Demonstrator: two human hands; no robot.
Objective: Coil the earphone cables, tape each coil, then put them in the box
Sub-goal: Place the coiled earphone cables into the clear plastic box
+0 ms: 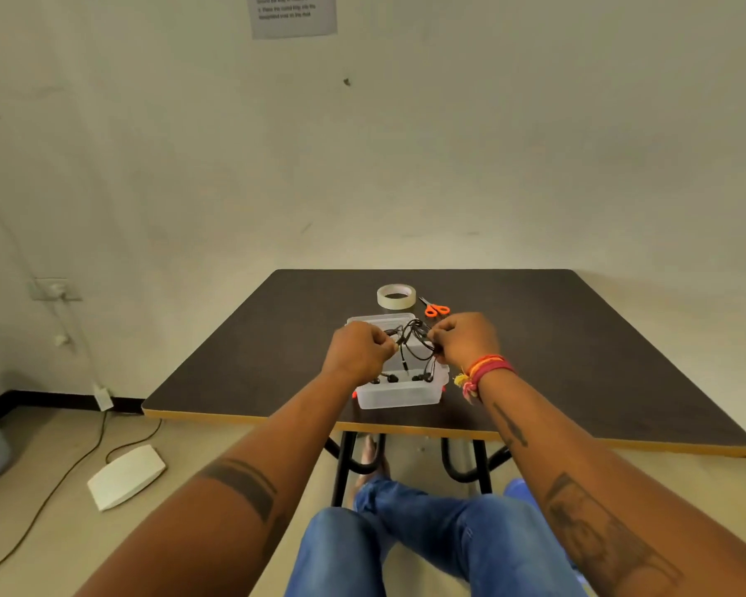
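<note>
Earphone cables (412,344) hang in a black tangle over the clear box (399,394) near the bench's front edge. Left hand (356,353) and right hand (466,338) both pinch them with curled fingers. Coiling is just starting, I think; next, wind neat loops, then reach for the tape (396,296).

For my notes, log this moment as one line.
left hand: grips earphone cable | right hand: grips cable | over box | tape roll: untouched

Bare forearms, no sleeves. Dark band tattoo (244,484) well behind left hand (356,351). Red-orange thread bracelets (485,370) just behind right hand (464,338); dark tattoos (595,532) further back. Blue jeans (427,545).
</note>
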